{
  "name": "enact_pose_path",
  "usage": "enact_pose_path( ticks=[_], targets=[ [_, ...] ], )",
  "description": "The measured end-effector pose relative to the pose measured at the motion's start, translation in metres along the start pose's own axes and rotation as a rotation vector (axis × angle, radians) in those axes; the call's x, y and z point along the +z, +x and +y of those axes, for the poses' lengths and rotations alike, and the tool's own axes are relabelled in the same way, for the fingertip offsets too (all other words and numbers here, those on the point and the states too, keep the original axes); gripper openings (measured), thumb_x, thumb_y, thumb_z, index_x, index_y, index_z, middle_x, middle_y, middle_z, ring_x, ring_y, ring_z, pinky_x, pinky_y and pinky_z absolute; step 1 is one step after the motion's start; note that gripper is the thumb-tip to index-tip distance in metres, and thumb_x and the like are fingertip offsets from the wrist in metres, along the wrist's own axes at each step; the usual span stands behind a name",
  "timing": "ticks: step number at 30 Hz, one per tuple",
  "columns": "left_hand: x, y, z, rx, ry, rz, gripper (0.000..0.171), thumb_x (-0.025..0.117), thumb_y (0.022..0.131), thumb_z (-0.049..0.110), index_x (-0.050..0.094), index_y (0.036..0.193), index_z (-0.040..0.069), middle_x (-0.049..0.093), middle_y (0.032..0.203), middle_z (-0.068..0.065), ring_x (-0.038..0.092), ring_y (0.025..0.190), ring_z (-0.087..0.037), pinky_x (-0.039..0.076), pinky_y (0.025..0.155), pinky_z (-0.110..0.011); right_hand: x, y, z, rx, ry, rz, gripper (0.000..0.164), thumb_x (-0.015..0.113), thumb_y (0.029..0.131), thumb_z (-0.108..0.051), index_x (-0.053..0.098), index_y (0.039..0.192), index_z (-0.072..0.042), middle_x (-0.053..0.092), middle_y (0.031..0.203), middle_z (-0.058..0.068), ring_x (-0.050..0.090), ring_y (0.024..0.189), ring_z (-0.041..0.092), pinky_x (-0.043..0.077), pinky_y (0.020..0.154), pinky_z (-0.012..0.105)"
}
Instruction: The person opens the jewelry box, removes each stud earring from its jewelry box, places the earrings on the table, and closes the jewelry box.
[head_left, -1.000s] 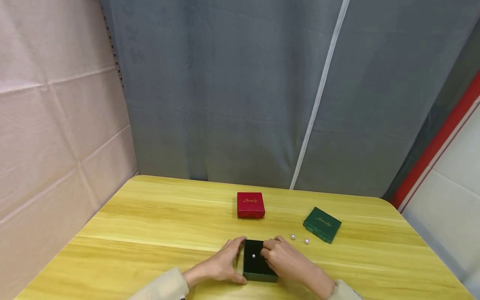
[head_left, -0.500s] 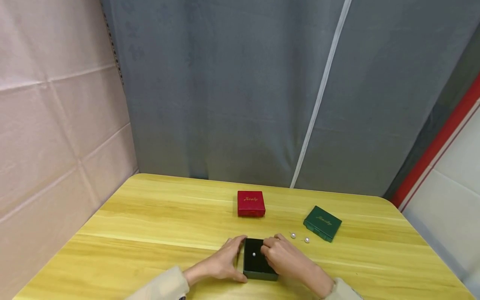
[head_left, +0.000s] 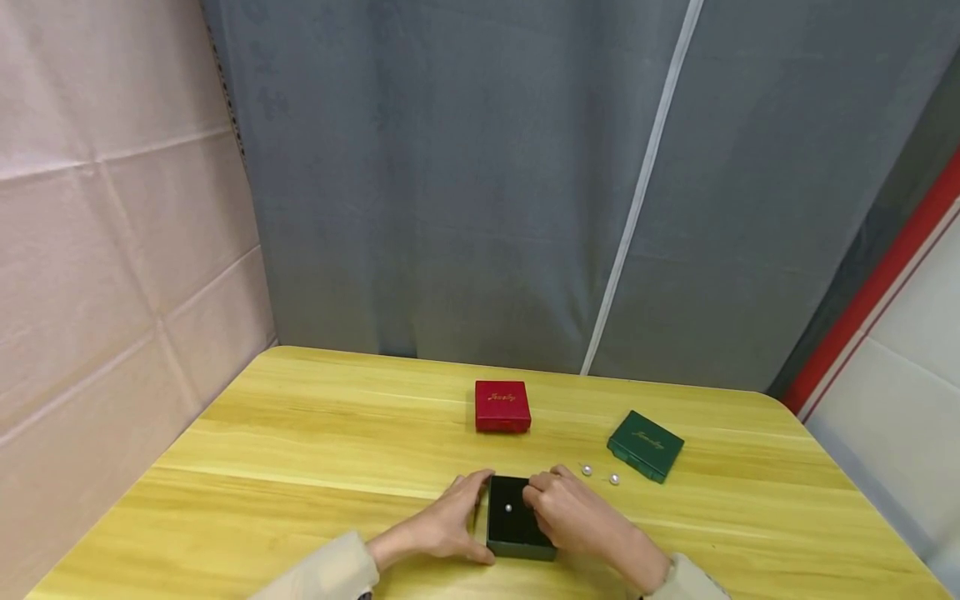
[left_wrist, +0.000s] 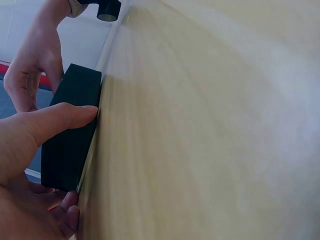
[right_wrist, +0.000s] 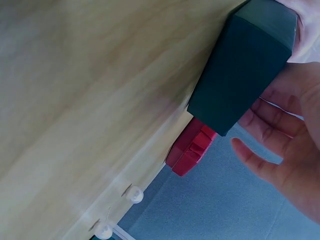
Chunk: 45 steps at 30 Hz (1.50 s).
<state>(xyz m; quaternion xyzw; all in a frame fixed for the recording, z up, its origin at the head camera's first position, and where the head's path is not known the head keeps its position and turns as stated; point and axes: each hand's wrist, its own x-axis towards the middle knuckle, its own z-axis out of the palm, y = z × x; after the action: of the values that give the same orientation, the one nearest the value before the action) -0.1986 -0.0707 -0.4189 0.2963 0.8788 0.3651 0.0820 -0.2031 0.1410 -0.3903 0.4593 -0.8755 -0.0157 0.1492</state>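
Observation:
A dark green jewelry box base [head_left: 521, 546] with a black insert sits near the table's front. One small pearl [head_left: 508, 507] shows on the insert. My left hand [head_left: 447, 525] grips the base from its left side; in the left wrist view the thumb lies along the green wall [left_wrist: 70, 150] and fingertips are at the far end. My right hand [head_left: 573, 515] is over the right part of the insert with fingers bent down; the box wall [right_wrist: 245, 65] hides its fingertips in the right wrist view, so I cannot tell what they hold.
Two pearl stud earrings, a left one [head_left: 587, 471] and a right one [head_left: 614, 479], lie on the table [head_left: 322, 450] beyond the right hand. Behind them rests a green jewelry box lid [head_left: 646, 446]. A red jewelry box [head_left: 502, 407] stands farther back, before the grey curtain [head_left: 450, 208].

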Motion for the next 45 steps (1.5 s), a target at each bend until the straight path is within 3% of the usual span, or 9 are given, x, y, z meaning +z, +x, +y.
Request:
enact_pose_path(
  ticks=[12, 25, 35, 40, 45],
  targets=[
    [0.000, 0.000, -0.001, 0.002, 0.008, 0.005, 0.099, 0.081, 0.058, 0.026, 0.025, 0.135, -0.002, 0.042, 0.126, -0.010, 0.038, 0.106, -0.015, 0.037, 0.094, -0.033, -0.004, -0.001, 0.003, -0.035, 0.007, 0.082, 0.010, 0.067, 0.070, -0.007, 0.059, 0.070, -0.013, 0.051, 0.067, -0.007, 0.049, 0.064, 0.006, 0.044, 0.069, 0.031],
    [0.001, 0.000, 0.001, -0.003, 0.025, 0.011, 0.100, 0.081, 0.058, 0.026, 0.025, 0.135, -0.002, 0.042, 0.127, -0.012, 0.038, 0.109, -0.018, 0.036, 0.096, -0.037, -0.014, -0.005, 0.010, 0.003, 0.077, 0.078, 0.011, 0.068, 0.070, -0.007, 0.060, 0.071, -0.014, 0.053, 0.068, -0.008, 0.050, 0.065, 0.005, 0.045, 0.068, 0.030],
    [0.000, 0.000, 0.001, -0.018, 0.022, -0.001, 0.100, 0.081, 0.059, 0.027, 0.024, 0.136, -0.002, 0.040, 0.129, -0.013, 0.038, 0.111, -0.020, 0.036, 0.096, -0.038, -0.022, -0.015, 0.029, -0.019, 0.120, 0.257, 0.017, 0.071, 0.064, 0.000, 0.060, 0.072, -0.011, 0.057, 0.070, -0.006, 0.051, 0.065, 0.005, 0.047, 0.062, 0.027],
    [0.001, 0.000, 0.000, -0.019, 0.013, -0.007, 0.100, 0.081, 0.059, 0.027, 0.023, 0.136, -0.002, 0.039, 0.130, -0.013, 0.038, 0.112, -0.021, 0.035, 0.096, -0.038, -0.026, -0.023, 0.040, 0.026, 0.188, 0.269, 0.020, 0.071, 0.064, 0.002, 0.061, 0.074, -0.012, 0.058, 0.071, -0.007, 0.051, 0.064, 0.004, 0.046, 0.059, 0.022],
    [0.001, 0.000, 0.000, -0.015, 0.019, 0.000, 0.100, 0.081, 0.059, 0.027, 0.024, 0.136, -0.002, 0.039, 0.130, -0.014, 0.038, 0.112, -0.021, 0.035, 0.097, -0.039, -0.024, -0.032, 0.052, 0.125, 0.272, 0.228, 0.014, 0.068, 0.069, 0.002, 0.061, 0.076, -0.008, 0.058, 0.072, -0.005, 0.053, 0.064, 0.006, 0.046, 0.055, 0.018]
  ],
)
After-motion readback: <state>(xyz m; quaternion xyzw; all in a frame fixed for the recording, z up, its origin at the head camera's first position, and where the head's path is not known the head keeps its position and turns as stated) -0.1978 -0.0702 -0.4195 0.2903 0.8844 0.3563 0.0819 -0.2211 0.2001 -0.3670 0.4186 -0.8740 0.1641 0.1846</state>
